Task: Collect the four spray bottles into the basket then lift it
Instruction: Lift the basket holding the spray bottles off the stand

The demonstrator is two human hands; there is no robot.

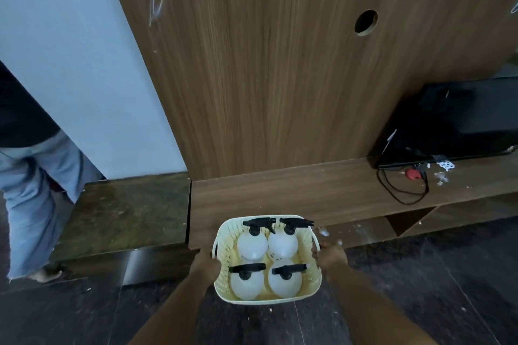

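Observation:
A cream perforated basket is held in front of me, over the dark floor and the edge of a low wooden shelf. Inside it stand several white spray bottles with black trigger heads, two at the back and two at the front. My left hand grips the basket's left handle. My right hand grips its right handle. Whether the basket's base touches anything is hidden.
A low wooden shelf runs along a tall wood panel. A black box with a black cable and a small red item sits at the right. A dark stone block lies left. Another person's legs stand at far left.

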